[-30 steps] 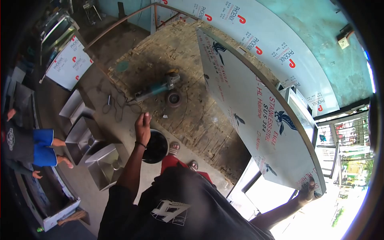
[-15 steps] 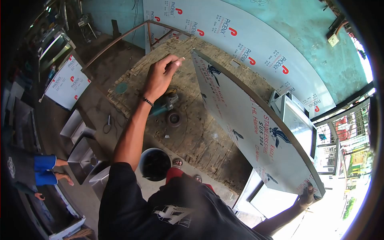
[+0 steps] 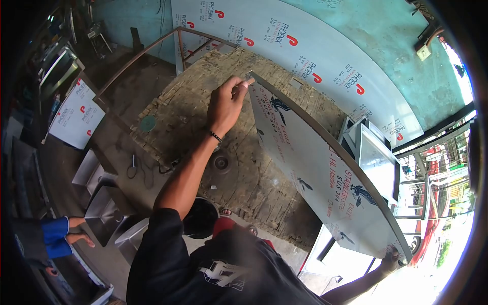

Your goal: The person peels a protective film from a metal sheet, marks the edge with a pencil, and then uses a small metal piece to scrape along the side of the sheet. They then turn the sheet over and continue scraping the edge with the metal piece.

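A long steel panel [image 3: 315, 162] with printed protective film stands on its edge over the worn wooden table [image 3: 203, 91]. My left hand [image 3: 226, 104], with a dark beaded bracelet at the wrist, is closed at the panel's far upper corner and pinches a small pale piece [image 3: 247, 82]. At the panel's near right end, my right hand [image 3: 391, 260] grips the lower corner. A round grinding disc [image 3: 221, 162] lies on the table below my left forearm, which hides most of the tool beside it.
A dark bucket [image 3: 201, 218] stands on the floor by the table. Bent steel basins [image 3: 104, 213] lie at the left, near another person's legs [image 3: 63, 236]. Large printed sheets [image 3: 274, 35] lean on the back wall. A white-framed case [image 3: 371, 152] is behind the panel.
My left hand has moved right, from beside the panel to its far corner, with the small pale piece still pinched. My right hand keeps its grip. The view has shifted slightly.
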Demonstrator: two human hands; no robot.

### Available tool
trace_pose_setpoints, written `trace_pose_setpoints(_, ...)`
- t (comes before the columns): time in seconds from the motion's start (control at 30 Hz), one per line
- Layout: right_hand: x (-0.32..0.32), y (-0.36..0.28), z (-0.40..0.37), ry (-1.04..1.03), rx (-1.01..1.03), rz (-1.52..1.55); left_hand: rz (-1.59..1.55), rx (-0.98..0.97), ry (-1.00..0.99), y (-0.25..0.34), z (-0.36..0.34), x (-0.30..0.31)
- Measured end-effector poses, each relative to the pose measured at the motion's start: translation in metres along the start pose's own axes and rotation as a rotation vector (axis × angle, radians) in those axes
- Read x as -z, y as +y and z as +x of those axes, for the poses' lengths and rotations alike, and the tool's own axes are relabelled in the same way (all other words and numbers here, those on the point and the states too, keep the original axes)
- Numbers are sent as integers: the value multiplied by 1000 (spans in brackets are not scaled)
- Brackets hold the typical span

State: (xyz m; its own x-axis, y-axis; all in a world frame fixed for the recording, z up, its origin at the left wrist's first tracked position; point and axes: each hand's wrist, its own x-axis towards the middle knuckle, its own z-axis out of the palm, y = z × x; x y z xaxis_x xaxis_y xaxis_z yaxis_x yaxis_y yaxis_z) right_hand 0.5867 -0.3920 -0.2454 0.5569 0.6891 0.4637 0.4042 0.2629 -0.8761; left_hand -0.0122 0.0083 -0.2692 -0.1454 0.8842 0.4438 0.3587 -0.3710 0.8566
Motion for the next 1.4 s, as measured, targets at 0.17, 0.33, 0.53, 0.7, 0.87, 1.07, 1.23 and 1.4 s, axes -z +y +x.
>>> trace_pose_setpoints(0.17,-32,-25,1,-8,183,-108,62,-61,-9,-9,12,-3)
trace_pose_setpoints(0.33,-9,-16,8,-14,226,-197,-40,-302,-173,-7,40,7)
trace_pose_setpoints(0.53,-23,-19,17,-42,195,37,150,-514,-502,-4,73,26)
trace_pose_setpoints(0.7,-68,-43,21,68,220,-90,279,-703,-654,-3,87,27)
trace_pose_setpoints(0.87,-42,-23,18,137,210,-181,369,-741,-669,-8,100,19)
trace_pose_setpoints(1.07,-41,-29,17,82,95,-68,560,-919,-626,4,107,14)
trace_pose_setpoints(1.23,-21,-14,23,-14,85,26,648,-1042,-589,8,110,15)
trace_pose_setpoints(1.4,-39,-30,20,5,70,48,703,-1150,-563,7,115,13)
